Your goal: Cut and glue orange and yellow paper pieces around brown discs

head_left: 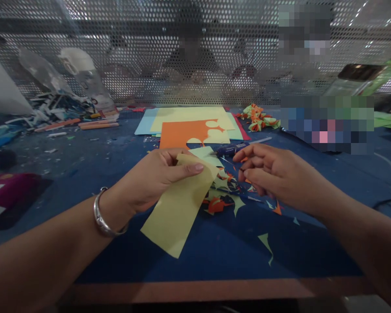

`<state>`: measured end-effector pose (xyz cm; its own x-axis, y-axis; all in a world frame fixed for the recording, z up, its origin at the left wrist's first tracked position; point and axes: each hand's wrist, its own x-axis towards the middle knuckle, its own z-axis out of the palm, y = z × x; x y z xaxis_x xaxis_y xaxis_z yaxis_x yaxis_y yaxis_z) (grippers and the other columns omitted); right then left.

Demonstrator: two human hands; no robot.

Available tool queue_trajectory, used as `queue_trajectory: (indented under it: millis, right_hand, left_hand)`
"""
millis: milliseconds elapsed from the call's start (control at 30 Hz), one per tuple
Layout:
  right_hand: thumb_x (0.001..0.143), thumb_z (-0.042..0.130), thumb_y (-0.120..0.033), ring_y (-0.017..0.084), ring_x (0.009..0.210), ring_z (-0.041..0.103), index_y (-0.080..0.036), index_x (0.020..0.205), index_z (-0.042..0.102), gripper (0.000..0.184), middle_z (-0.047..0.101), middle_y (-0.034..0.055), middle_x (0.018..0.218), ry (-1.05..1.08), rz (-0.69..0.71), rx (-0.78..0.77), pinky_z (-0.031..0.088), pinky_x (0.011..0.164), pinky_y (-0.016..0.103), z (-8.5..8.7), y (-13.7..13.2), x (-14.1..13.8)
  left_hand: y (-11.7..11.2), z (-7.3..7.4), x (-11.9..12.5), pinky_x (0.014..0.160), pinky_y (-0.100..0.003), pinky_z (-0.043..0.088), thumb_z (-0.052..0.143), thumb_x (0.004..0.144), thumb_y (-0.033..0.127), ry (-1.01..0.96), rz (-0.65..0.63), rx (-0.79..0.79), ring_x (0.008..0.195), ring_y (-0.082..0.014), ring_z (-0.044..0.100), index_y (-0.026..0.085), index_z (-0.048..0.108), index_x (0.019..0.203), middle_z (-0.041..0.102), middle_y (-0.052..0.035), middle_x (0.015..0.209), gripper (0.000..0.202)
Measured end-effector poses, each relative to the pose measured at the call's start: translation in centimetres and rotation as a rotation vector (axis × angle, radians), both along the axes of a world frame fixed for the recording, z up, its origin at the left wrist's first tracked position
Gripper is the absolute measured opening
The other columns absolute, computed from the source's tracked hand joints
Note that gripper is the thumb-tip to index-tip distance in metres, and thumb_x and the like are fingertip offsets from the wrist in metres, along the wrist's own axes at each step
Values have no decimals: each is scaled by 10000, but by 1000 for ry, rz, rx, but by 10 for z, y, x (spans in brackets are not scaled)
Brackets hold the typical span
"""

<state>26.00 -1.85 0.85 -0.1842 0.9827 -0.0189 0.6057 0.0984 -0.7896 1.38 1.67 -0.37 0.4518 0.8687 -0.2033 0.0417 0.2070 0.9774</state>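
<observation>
I am pinching the top corner of a pale yellow paper strip [179,208] between the thumb and fingers of my left hand [156,180], and the sheet is hanging loose below that one pinch, just above the blue table [215,252]. My right hand [273,174] is hovering beside it with the fingers half curled and holding nothing that I can make out, over a litter of orange and yellow scraps [223,195]. With so small a hold, I am risking a crease at the corner, or the strip swinging and slipping out into the scraps. The purple pen [230,150] lying just beyond my right fingers could be knocked away. The strip's long axis is running from upper right at my fingertips down to lower left, its free end pointing toward me.
</observation>
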Motion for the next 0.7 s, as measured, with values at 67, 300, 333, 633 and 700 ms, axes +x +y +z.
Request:
queue_trajectory:
  millis: [67, 300, 333, 633, 700]
  right_hand:
    - [840, 618, -263, 99, 520, 551, -175, 1086, 618, 261, 664, -9, 717, -37, -9, -4, 429, 457, 217, -2, 1, 0]
    - [829, 708, -510, 112, 570, 572, -148, 1099, 695, 451, 705, 42, 746, 43, -29, 21, 443, 489, 228, -3, 1, 0]
    - [820, 719, -524, 111, 571, 572, -149, 1106, 699, 472, 714, 50, 761, 73, -29, 32, 441, 480, 223, -2, 0, 0]
    - [828, 738, -486, 92, 554, 539, -181, 1128, 721, 429, 706, 43, 789, 136, 54, 2, 416, 462, 208, 0, -8, -3]
    - [829, 738, -481, 107, 600, 566, -185, 1120, 730, 416, 704, 45, 802, 132, 69, 12, 439, 504, 220, -1, -8, -4]
  left_hand:
    - [0, 0, 0, 646, -274, 578, 830, 757, 364, -16, -17, -6, 723, -193, 721, 159, 741, 889, 768, -78, 871, 260]
    - [-2, 2, 0, 637, -296, 585, 826, 754, 336, -25, 7, -42, 719, -214, 729, 151, 741, 887, 778, -99, 892, 243]
    - [-2, 2, 1, 653, -310, 591, 825, 755, 335, -31, 8, -46, 735, -223, 735, 151, 743, 892, 780, -103, 904, 244]
    - [-1, 0, 1, 736, -346, 601, 815, 777, 348, -69, -22, -70, 780, -234, 744, 143, 761, 903, 790, -122, 934, 246]
    - [-1, 0, 1, 725, -334, 598, 816, 777, 361, -64, -31, -67, 778, -231, 742, 145, 762, 892, 790, -119, 927, 250]
